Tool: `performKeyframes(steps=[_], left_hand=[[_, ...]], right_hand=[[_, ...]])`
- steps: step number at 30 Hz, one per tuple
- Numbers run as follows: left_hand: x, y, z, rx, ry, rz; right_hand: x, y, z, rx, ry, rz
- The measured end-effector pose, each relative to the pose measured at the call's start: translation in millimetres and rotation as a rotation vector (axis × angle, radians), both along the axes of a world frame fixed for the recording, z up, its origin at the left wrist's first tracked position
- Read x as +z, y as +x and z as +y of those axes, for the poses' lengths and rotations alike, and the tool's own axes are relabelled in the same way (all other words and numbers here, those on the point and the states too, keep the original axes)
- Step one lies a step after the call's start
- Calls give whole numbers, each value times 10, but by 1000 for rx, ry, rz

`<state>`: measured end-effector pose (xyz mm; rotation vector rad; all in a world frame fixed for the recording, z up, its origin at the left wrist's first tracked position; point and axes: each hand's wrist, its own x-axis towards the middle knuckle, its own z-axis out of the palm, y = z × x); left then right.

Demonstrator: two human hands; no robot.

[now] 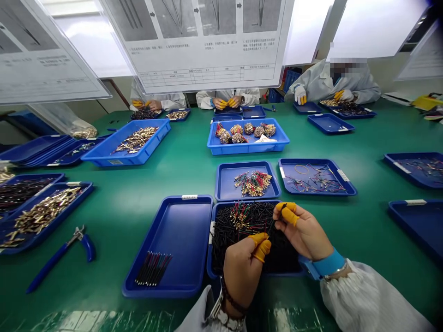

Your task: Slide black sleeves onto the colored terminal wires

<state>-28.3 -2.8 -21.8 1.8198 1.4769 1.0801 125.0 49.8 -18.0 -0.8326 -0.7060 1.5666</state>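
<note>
Both hands are over a blue tray (209, 249) filled with short black tubes (224, 230). My left hand (246, 265), in yellow finger cots, pinches the end of a thin wire piece. My right hand (302, 228), also in yellow cots, is just to the right and pinches a small dark piece near the tray's upper right corner. Coloured wires with gold tips (240, 216) lie on the tubes beyond my left hand. In the blue tray at left (180, 235), a row of black-sleeved wires (153, 269) lies side by side.
Behind are a tray of coloured wires (224, 175), one of loose wires (287, 170) and a bin of wire bundles (247, 148). Blue-handled cutters (65, 251) lie left, near trays of metal parts (44, 216). Hanging sheets (214, 55) block part of the view; co-workers' hands (226, 102) work across the table.
</note>
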Motion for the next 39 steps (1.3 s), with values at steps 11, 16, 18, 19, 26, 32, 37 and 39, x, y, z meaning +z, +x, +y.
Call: performKeyframes(steps=[11,16,18,19,26,32,37,39], left_hand=[[-2,24,1,-13,-7,87],[12,28,-5,-10,-8,78],[17,27,-1,-10,-8,74],[19,26,1,-9,-7,71],[23,19,-6,0,13,62],[48,29,-10,27,-15,131],[45,27,-18,35,-6,156],[40,23,-21,36,-17,165]], right_hand=[[19,-78,-39,-183,-103,143],[36,-84,-45,-193,-98,144],[32,-90,-48,-178,-101,141],[26,-94,-50,-166,-101,137],[-29,-136,-67,-171,-69,114],[-3,-171,-101,-153,-101,151],[-21,-183,-103,-122,-112,159],[-27,-187,-102,-111,-128,170]])
